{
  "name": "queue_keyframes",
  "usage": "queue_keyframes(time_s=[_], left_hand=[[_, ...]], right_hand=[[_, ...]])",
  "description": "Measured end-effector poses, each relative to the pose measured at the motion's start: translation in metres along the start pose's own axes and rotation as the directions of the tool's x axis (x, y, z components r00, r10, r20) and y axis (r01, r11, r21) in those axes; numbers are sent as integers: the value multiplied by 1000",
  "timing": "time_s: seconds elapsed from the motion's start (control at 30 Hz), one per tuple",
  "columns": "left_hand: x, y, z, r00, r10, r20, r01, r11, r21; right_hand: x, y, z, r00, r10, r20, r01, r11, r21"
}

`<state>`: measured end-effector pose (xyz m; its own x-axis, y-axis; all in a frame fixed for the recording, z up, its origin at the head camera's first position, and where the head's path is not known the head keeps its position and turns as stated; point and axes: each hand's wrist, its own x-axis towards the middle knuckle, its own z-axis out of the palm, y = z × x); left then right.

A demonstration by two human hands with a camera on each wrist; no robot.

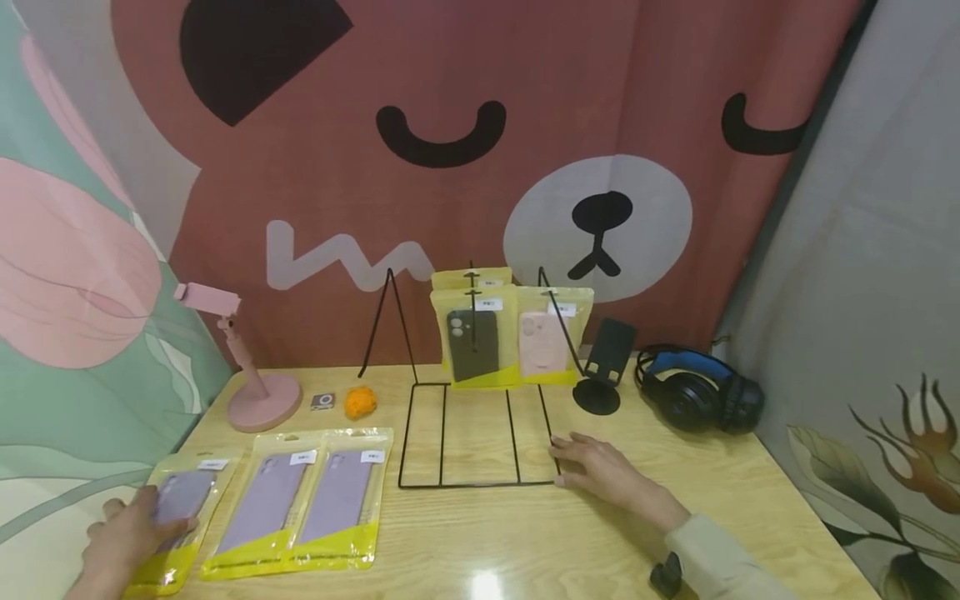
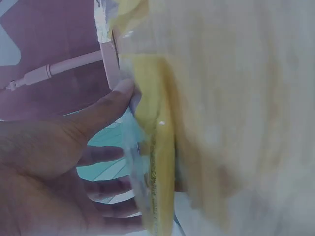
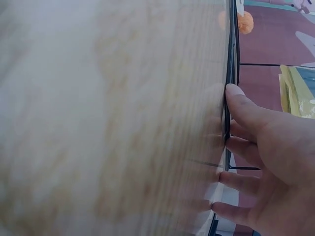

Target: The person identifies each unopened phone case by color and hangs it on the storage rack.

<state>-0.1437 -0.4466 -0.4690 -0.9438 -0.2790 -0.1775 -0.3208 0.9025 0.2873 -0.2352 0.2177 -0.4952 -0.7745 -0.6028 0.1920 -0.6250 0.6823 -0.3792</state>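
At the front left of the table my left hand (image 1: 127,533) holds a bagged purple phone case (image 1: 183,500), thumb across its front and fingers at its left edge. In the left wrist view the thumb lies on the yellow-bottomed bag (image 2: 152,98), and the fingers reach behind its edge. Two more bagged purple phone cases (image 1: 262,508) lie side by side just to the right. My right hand (image 1: 603,471) rests at the right front corner of a black wire rack (image 1: 480,484). Its thumb touches the rack's bar, and the other fingers meet the tabletop, loosely extended.
Bagged black (image 1: 474,346) and pink (image 1: 543,346) phone cases hang at the rack's rear. Behind the left bags are a pink phone stand (image 1: 264,400), a small square player (image 1: 322,402) and an orange ball (image 1: 361,402). A black phone stand (image 1: 597,397) and headphones (image 1: 697,396) stand at right.
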Motion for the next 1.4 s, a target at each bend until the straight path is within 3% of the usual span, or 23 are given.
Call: queue_keyframes(time_s=[0.3, 0.47, 0.53, 0.67, 0.8, 0.87, 0.9, 0.93, 0.97, 1.03, 1.1, 1.13, 1.17, 1.2, 1.27, 1.33, 1.4], left_hand=[[7, -8, -2, 998, 54, -40, -55, 998, -6], [12, -15, -8, 970, 197, -143, -204, 978, -38], [11, -17, -12, 956, 219, -197, -239, 967, -83], [5, -11, -23, 944, 187, -273, -248, 947, -206], [-4, 4, -37, 937, 79, -341, -194, 928, -318], [-12, 16, -44, 931, 6, -365, -170, 893, -417], [-16, 23, -48, 927, -27, -375, -170, 859, -483], [-21, 30, -51, 921, -50, -387, -194, 802, -565], [-26, 39, -54, 918, -72, -390, -225, 717, -660], [-36, 60, -55, 913, -89, -399, -308, 491, -815], [-44, 81, -54, 903, -89, -420, -385, 264, -884], [-48, 91, -52, 899, -78, -430, -414, 163, -895], [-51, 100, -49, 893, -76, -445, -438, 88, -895], [-55, 109, -46, 885, -61, -462, -461, 32, -887], [-61, 125, -40, 868, -26, -496, -497, -42, -867], [-68, 138, -34, 850, 10, -526, -523, -100, -847], [-74, 148, -28, 831, 59, -552, -542, -134, -830]], right_hand=[[-2, 2, 3, 1000, 3, 20, -3, 1000, 8], [-2, 3, 3, 1000, 6, 22, -6, 1000, 4], [-2, 3, 3, 1000, 7, 21, -7, 1000, 6], [-2, 3, 2, 1000, 5, 17, -5, 1000, 8], [-2, 2, 2, 1000, 3, 16, -4, 1000, 14], [-2, 1, 1, 1000, 4, 13, -4, 1000, 14], [-2, 1, 1, 1000, 3, 12, -3, 1000, 11], [-2, 1, 0, 1000, 4, 10, -4, 1000, 10], [-2, 1, 0, 1000, 5, 9, -5, 1000, 6], [-2, 2, 0, 1000, 5, 4, -5, 1000, 3], [-3, 2, 0, 1000, 3, 1, -3, 1000, 0], [-3, 2, 0, 1000, 3, 0, -3, 1000, 2], [-3, 1, 0, 1000, 3, 0, -3, 1000, 2], [-3, 1, 0, 1000, 1, -2, -1, 1000, 3], [-3, 1, 1, 1000, -8, -7, 8, 1000, -1], [-3, 0, 1, 1000, -14, -11, 14, 1000, 3], [-2, -1, 1, 1000, -23, -16, 23, 1000, 2]])
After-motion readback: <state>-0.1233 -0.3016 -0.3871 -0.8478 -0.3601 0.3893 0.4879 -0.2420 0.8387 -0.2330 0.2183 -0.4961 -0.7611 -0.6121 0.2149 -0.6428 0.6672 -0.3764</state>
